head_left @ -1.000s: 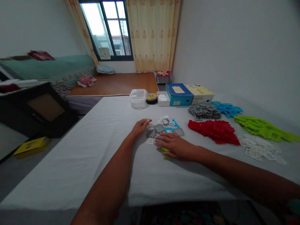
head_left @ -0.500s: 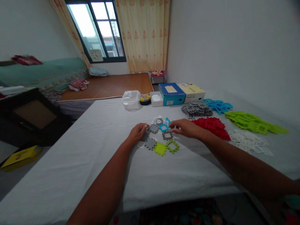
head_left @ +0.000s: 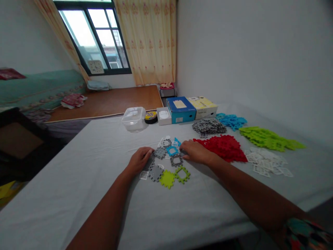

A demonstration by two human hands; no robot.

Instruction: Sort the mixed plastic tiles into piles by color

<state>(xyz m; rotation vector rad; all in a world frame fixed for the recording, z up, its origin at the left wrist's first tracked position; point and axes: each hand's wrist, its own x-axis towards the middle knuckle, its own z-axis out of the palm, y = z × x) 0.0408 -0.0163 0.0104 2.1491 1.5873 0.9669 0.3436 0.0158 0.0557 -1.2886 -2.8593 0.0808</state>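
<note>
A flat cluster of joined foam puzzle tiles (head_left: 169, 163) lies mid-table: grey, blue, white and two lime-green pieces (head_left: 174, 176). My left hand (head_left: 139, 160) rests on the cluster's left edge, fingers curled down onto a grey tile (head_left: 159, 152). My right hand (head_left: 195, 152) lies at the cluster's right side, fingers together, tips touching the blue ring tile (head_left: 172, 150) and the grey frame tile (head_left: 177, 160). Neither hand lifts a piece.
Sorted tile heaps sit to the right: red (head_left: 223, 147), grey (head_left: 208, 126), blue (head_left: 231, 121), lime green (head_left: 267, 138), white (head_left: 267, 162). At the table's back stand a clear plastic tub (head_left: 134, 118), a tape roll (head_left: 151, 117), a white box (head_left: 164, 116), blue (head_left: 180, 109) and yellow boxes (head_left: 202, 106).
My right hand lifted off the green tiles at the cluster's near side and moved to its far right by the blue tile. The green tiles now show. The camera swung right.
</note>
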